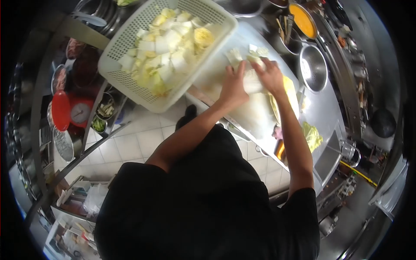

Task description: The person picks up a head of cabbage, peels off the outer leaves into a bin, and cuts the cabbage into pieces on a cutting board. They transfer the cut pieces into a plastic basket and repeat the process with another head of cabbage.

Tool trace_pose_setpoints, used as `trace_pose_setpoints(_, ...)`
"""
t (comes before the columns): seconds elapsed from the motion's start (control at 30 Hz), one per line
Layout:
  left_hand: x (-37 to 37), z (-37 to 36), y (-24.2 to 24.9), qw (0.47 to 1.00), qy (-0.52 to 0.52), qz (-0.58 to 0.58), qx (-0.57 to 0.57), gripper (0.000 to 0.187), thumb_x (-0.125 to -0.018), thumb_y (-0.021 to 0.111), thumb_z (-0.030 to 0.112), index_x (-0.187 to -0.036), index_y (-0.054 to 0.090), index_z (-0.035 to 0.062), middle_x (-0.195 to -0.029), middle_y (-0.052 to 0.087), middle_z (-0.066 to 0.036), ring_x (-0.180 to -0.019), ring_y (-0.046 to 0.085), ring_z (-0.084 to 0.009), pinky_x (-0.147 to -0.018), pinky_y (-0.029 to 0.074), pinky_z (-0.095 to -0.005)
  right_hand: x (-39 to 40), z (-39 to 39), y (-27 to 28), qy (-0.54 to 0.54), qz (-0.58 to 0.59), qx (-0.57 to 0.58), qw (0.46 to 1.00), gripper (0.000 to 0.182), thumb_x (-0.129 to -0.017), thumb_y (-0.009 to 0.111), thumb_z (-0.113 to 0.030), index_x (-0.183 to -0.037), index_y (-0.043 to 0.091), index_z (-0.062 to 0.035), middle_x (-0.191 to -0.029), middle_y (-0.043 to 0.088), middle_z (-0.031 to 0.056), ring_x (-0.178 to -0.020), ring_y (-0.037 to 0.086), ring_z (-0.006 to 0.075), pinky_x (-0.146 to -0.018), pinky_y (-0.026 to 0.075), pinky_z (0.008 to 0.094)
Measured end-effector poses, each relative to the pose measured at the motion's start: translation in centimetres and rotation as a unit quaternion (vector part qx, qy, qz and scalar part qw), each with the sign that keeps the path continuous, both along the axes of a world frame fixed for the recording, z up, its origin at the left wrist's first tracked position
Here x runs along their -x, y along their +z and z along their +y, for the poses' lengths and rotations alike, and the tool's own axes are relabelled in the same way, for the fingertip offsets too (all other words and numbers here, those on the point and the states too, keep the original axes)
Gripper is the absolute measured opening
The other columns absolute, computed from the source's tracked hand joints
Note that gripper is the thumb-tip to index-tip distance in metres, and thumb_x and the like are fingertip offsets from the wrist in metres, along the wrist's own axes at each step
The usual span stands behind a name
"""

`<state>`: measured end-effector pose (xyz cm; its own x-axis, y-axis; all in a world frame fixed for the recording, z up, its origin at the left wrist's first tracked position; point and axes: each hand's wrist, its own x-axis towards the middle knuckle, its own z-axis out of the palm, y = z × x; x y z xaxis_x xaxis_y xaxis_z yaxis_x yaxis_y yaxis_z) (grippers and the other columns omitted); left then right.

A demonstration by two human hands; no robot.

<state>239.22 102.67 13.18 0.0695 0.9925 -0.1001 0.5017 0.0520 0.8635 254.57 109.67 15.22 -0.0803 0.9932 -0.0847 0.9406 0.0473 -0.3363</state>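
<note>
On a white cutting board (255,112), a pale piece of napa cabbage (252,81) lies between my two hands. My left hand (234,86) grips its near left side, thumb and fingers bent around it. From the right, my right hand (271,77) curls its fingers over the top of the same piece. Cut cabbage leaf ends (258,50) stick out just beyond my fingers. A large white perforated basket (167,102) to the left holds many chopped cabbage pieces (167,47). Beside my right forearm lies a yellow-green cabbage leaf (312,136).
A metal strainer bowl (313,69) and a pot of orange liquid (303,21) stand at the back right. A red scale (80,112) and several food bowls sit on the left shelf. Tiled floor (143,141) shows between the counters.
</note>
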Motion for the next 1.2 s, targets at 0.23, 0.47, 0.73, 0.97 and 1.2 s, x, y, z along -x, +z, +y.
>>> trace_pose_setpoints(0.23,8.7,2.4,8.8,0.987,0.042,-0.016,-0.155,0.098,-0.061,0.071,-0.002,-0.145,0.022,0.0081,-0.130,0.035,-0.024,-0.122,0.041,-0.0369,-0.104,0.037,-0.0381,9.7,3.4,13.0,0.058,0.080,-0.018,0.995,0.059,-0.081,0.054,-0.057,-0.118,0.061,-0.0111,-0.117,0.059,0.0182,-0.112,0.054,0.0334,-0.092,0.045,0.0401)
trace_pose_setpoints(0.47,20.1,1.2,7.8,0.966,0.149,0.205,-0.046,0.093,-0.063,0.067,-0.007,-0.144,0.023,0.0114,-0.133,0.032,-0.023,-0.115,0.049,-0.0399,-0.097,0.043,-0.0406,17.9,9.4,7.0,0.226,0.260,-0.022,0.939,0.051,-0.083,0.057,-0.047,-0.117,0.060,-0.0092,-0.122,0.056,0.0187,-0.117,0.050,0.0348,-0.096,0.041,0.0430)
trace_pose_setpoints(0.73,13.3,-4.8,5.6,0.985,0.018,0.086,-0.151,0.053,-0.076,0.054,-0.003,-0.127,0.053,0.0103,-0.131,0.044,-0.024,-0.113,0.051,-0.0402,-0.094,0.043,-0.0422,0.6,6.8,-7.3,-0.032,0.006,-0.053,0.998,0.075,-0.074,0.061,-0.064,-0.130,0.051,-0.0156,-0.140,0.036,0.0239,-0.129,0.036,0.0404,-0.102,0.035,0.0510)
trace_pose_setpoints(0.97,3.8,-4.8,-0.9,0.957,-0.250,0.145,-0.026,0.040,-0.077,0.057,0.003,-0.117,0.058,0.0071,-0.132,0.042,-0.022,-0.109,0.053,-0.0355,-0.093,0.043,-0.0419,5.3,-0.2,-5.6,0.129,0.029,-0.113,0.985,0.044,-0.068,0.074,-0.021,-0.110,0.062,-0.0124,-0.120,0.051,0.0167,-0.104,0.051,0.0371,-0.090,0.045,0.0436)
trace_pose_setpoints(1.2,3.9,-3.3,-4.2,0.944,-0.271,0.147,-0.119,0.018,-0.079,0.056,0.007,-0.097,0.060,0.0055,-0.107,0.057,-0.017,-0.092,0.059,-0.0350,-0.080,0.049,-0.0418,4.2,-0.6,-2.6,0.120,0.048,-0.034,0.991,0.027,-0.070,0.066,-0.012,-0.096,0.064,-0.0047,-0.109,0.055,0.0167,-0.099,0.052,0.0330,-0.087,0.043,0.0390)
